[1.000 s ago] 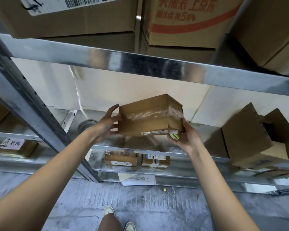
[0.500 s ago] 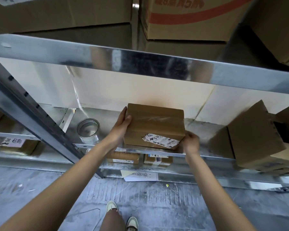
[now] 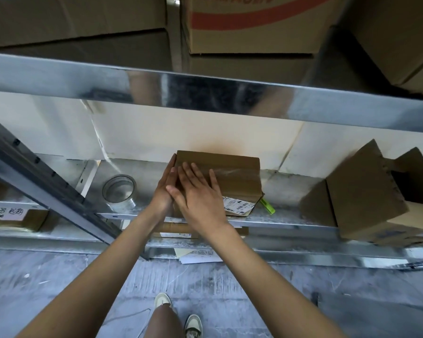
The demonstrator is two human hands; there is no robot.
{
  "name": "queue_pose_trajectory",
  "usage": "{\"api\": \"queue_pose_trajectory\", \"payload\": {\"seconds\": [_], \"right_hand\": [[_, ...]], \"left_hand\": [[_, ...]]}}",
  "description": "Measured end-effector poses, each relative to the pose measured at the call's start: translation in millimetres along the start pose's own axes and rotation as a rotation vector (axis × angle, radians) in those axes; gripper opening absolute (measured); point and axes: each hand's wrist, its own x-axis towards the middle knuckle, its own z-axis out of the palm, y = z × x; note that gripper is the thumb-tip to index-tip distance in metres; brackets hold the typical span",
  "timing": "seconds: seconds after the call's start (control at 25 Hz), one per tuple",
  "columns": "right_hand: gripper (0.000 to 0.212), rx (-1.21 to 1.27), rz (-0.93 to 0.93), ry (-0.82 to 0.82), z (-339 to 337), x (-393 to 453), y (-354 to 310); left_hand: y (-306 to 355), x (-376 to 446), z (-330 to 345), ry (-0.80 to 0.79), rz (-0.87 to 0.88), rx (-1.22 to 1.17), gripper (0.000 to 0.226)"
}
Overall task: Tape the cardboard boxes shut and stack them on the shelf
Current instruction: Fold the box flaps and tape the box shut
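Squarely on the middle metal shelf (image 3: 291, 219) sits the small cardboard box (image 3: 232, 176), close to the pale back wall and with its near edge at the shelf's front lip. It is plain brown and closed, with a band of clear glossy tape across its top that catches the light, and a white printed shipping label (image 3: 238, 206) stuck on its front face, low and toward the right corner, where the cardboard looks slightly dented. The right hand (image 3: 198, 193) lies flat on the box's top left part, palm down, fingers straight and spread, gripping nothing. The left hand (image 3: 165, 189) stands against the box's left side with fingers extended along that face, also not curled round anything; its thumb is hidden behind the right hand. A bright green object (image 3: 268, 207) pokes out just beside the box's lower right corner; what it is cannot be told. To the left on the same shelf lies a roll of clear tape (image 3: 119, 189), apart from the box. To the right stands a larger open carton (image 3: 362, 193), tilted, with its flaps up. Big cartons (image 3: 254, 23) fill the shelf above, and small parcels (image 3: 17, 217) lie on the one below.
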Motion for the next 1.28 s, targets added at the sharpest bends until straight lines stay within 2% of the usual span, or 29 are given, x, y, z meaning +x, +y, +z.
{"api": "queue_pose_trajectory", "payload": {"seconds": [0.2,0.36,0.44,0.52,0.72,0.8,0.84,0.92,1.0,1.04,1.12,1.2,1.28], "right_hand": [[0.072,0.015,-0.006,-0.038,-9.0,-10.4,24.3],[0.064,-0.033,0.104,-0.031,-22.7,-33.1,67.7],[0.067,-0.024,0.168,-0.017,-26.6,-44.4,83.9],[0.068,0.048,0.21,0.033,-25.0,-48.3,87.5],[0.051,0.353,0.376,0.214,-12.5,-50.6,86.1],[0.046,0.519,0.398,0.287,-15.1,-49.7,87.8],[0.047,0.585,0.417,0.315,-18.3,-48.4,88.0],[0.061,0.746,0.459,0.31,-20.7,-50.7,90.9],[0.087,0.887,0.493,0.173,-16.8,-59.1,99.6],[0.094,0.905,0.503,0.084,-11.9,-64.4,106.4],[0.08,0.861,0.523,0.039,0.5,-74.6,118.6],[0.059,0.875,0.542,0.12,-1.4,-79.3,118.8],[0.053,0.992,0.507,0.216,-9.3,-85.3,110.4]], "left_hand": [[2.8,1.0,-0.7,0.01,0.034,0.088,0.044],[7.6,-0.3,4.0,0.018,0.014,0.133,0.045],[7.3,-0.5,3.9,0.019,0.015,0.134,0.046],[4.5,2.0,1.3,0.024,0.0,0.128,0.046],[-8.6,12.0,-5.5,0.016,0.005,0.127,0.047],[-9.8,13.6,-8.6,-0.008,-0.029,0.12,0.055],[-10.7,15.3,-9.4,-0.029,-0.071,0.105,0.066],[-14.6,17.5,-11.5,-0.041,-0.181,0.008,0.086],[-15.7,18.8,-11.8,0.001,-0.253,-0.038,0.083],[-12.5,17.1,-11.0,0.005,-0.269,-0.035,0.08],[-4.0,5.6,-10.3,-0.016,-0.278,0.021,0.08],[5.0,-14.2,-11.7,-0.029,-0.254,0.027,0.076],[8.3,-33.3,-18.2,-0.008,-0.229,0.009,0.072]]}}
